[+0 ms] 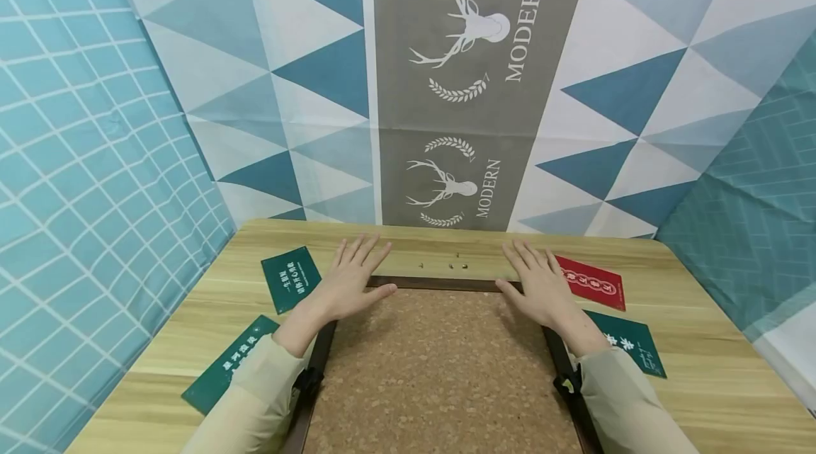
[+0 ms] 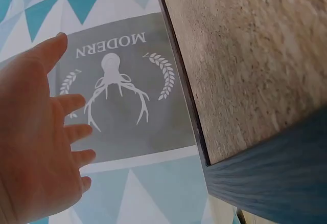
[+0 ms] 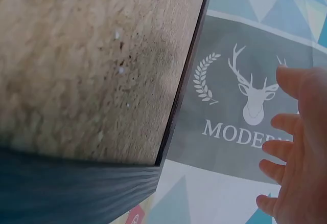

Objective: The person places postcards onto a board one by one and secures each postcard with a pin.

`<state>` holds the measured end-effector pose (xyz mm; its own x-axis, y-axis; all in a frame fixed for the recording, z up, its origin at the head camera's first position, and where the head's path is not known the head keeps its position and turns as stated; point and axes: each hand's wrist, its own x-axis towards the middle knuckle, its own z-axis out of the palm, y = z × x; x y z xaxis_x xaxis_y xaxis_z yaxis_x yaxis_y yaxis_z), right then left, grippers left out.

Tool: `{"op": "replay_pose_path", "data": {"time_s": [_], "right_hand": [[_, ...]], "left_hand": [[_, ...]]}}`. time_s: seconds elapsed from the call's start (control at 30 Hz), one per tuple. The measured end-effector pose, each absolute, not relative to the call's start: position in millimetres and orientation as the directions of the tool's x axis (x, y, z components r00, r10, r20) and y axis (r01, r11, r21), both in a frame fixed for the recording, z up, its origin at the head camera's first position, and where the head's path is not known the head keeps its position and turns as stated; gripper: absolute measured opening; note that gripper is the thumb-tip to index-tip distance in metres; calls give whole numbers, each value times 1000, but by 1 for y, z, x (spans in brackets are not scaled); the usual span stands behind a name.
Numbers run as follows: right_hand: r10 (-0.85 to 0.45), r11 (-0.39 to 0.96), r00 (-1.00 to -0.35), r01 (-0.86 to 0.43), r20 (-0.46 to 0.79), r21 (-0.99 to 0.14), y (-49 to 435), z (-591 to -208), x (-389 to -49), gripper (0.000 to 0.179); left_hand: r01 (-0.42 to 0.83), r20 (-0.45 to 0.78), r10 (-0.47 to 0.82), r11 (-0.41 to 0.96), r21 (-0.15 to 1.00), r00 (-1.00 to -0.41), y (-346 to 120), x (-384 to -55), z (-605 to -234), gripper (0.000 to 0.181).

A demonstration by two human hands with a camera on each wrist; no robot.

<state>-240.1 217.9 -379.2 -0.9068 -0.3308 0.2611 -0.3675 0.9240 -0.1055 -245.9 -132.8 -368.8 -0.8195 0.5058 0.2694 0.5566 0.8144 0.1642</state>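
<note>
A cork board [image 1: 440, 376] with a dark wooden frame [image 1: 440, 284] lies in front of me. My left hand [image 1: 349, 290] is over its far left corner, palm down with the fingers spread and straight. Over the far right corner is my right hand [image 1: 540, 291], held the same way. Both hold nothing. In the left wrist view, the left hand [image 2: 43, 137] is out beyond the frame's edge, with a gap to the cork. The right wrist view shows the right hand [image 3: 304, 142] likewise apart from the board.
Several small metal pins [image 1: 451, 266] lie on the wooden table [image 1: 210, 319] past the frame. Left of the board are a green card [image 1: 291, 278] and another green card [image 1: 223, 369]. A red card [image 1: 596, 284] and a green card [image 1: 644, 351] lie on the right. Patterned cloth [image 1: 446, 114] hangs behind.
</note>
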Motion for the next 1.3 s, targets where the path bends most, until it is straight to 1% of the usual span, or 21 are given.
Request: {"op": "replay_pose_path", "data": {"time_s": [0.37, 0.67, 0.8, 0.97, 1.3], "right_hand": [[-304, 931, -916, -344, 263, -122, 232, -387, -236, 62], [-289, 929, -912, -340, 291, -144, 241, -388, -228, 62], [-273, 933, -919, -325, 283, -157, 245, -388, -224, 62], [-243, 943, -933, -291, 266, -160, 252, -387, -219, 62], [-205, 948, -951, -252, 229, -196, 263, -388, -217, 61]], "left_hand": [[533, 238, 486, 818, 215, -841, -144, -240, -374, 73], [518, 255, 461, 819, 248, -850, -150, -235, -373, 73], [515, 269, 453, 821, 247, -850, -153, -232, -375, 71], [482, 277, 413, 837, 260, -867, -157, -230, -375, 66], [436, 265, 365, 849, 299, -892, -166, -227, -377, 66]]}}
